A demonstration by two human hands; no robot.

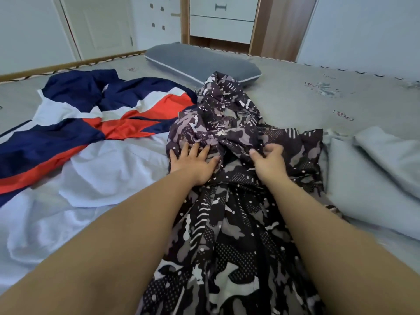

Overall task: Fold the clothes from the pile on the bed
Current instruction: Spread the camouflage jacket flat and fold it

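Camouflage garment (229,189) lies crumpled mid-bed, 12 o'clock from you. Your left hand (193,163) presses it with fingers spread, likely anchoring; your right hand (269,161) pinches a fold, probably to straighten it.

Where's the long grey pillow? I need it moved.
Head view: the long grey pillow lies at the bed's far edge, behind the crumpled dark camouflage-print garment.

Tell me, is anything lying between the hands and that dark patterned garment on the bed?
Nothing visible does. Both hands are already on the patterned garment: the left hand presses flat on it with straight fingers, and the right hand pinches a bunched fold of it. The navy, white and red jacket lies beside it, to the left.
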